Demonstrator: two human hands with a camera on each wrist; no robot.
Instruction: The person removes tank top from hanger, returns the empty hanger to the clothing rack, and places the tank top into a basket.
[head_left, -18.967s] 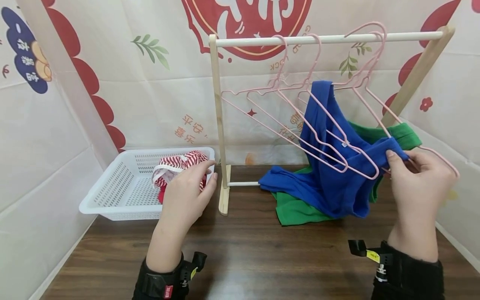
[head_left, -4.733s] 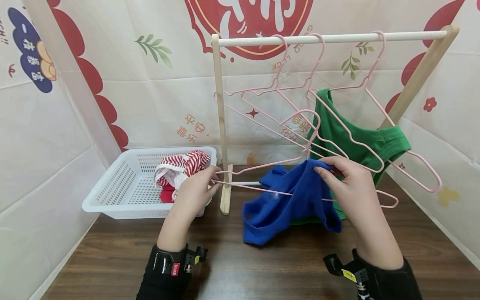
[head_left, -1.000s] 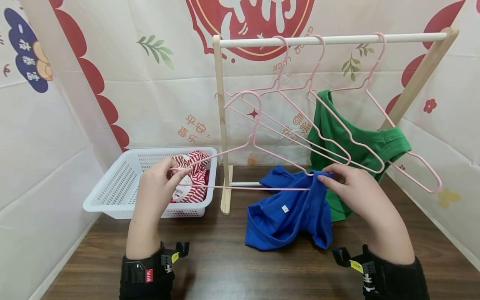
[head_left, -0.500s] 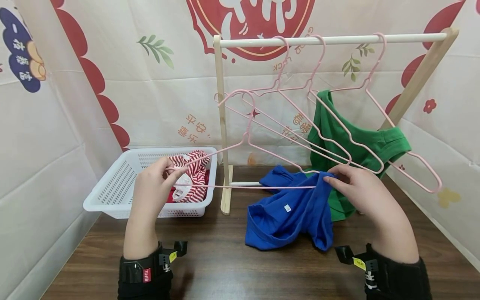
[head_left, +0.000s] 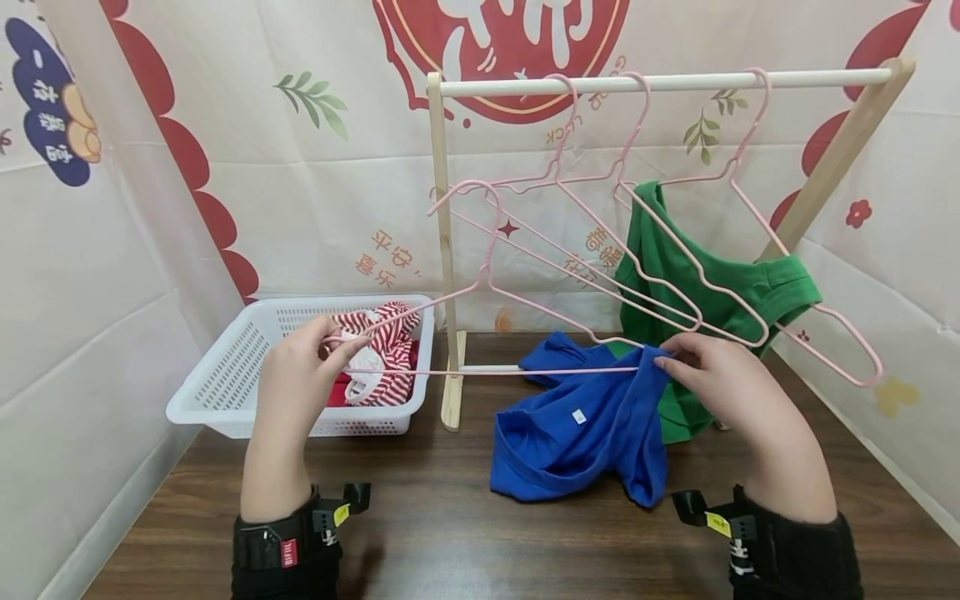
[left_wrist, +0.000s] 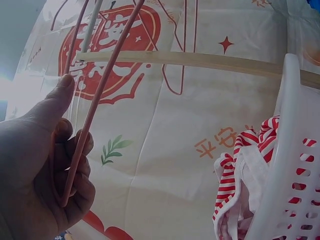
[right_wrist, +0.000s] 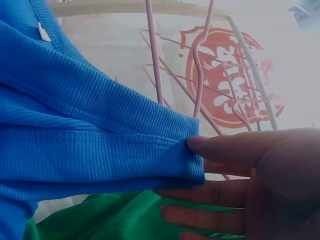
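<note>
My left hand [head_left: 300, 367] grips the left end of a pink clothes hanger [head_left: 487, 250], held off the rack with its hook pointing up. In the left wrist view the fingers curl round the hanger's end [left_wrist: 82, 150]. My right hand [head_left: 720, 375] pinches the shoulder strap of a blue tank top [head_left: 577, 442]; the right wrist view shows thumb and finger on the strap [right_wrist: 165, 155]. The hanger's right end goes into that strap and is hidden by cloth. The rest of the blue top lies crumpled on the table, a small white label facing up.
A wooden rack [head_left: 667, 84] carries several pink hangers, the rightmost with a green tank top [head_left: 720, 267] on it. A white basket [head_left: 225, 367] at left holds red-and-white striped clothing [head_left: 393, 350]. Cloth walls enclose the wooden table [head_left: 480, 533].
Over the last second the held hanger has slid slightly left with my left hand, while my right hand moved a little right with the strap. Earlier, the blue top hung over the rack's hangers.
</note>
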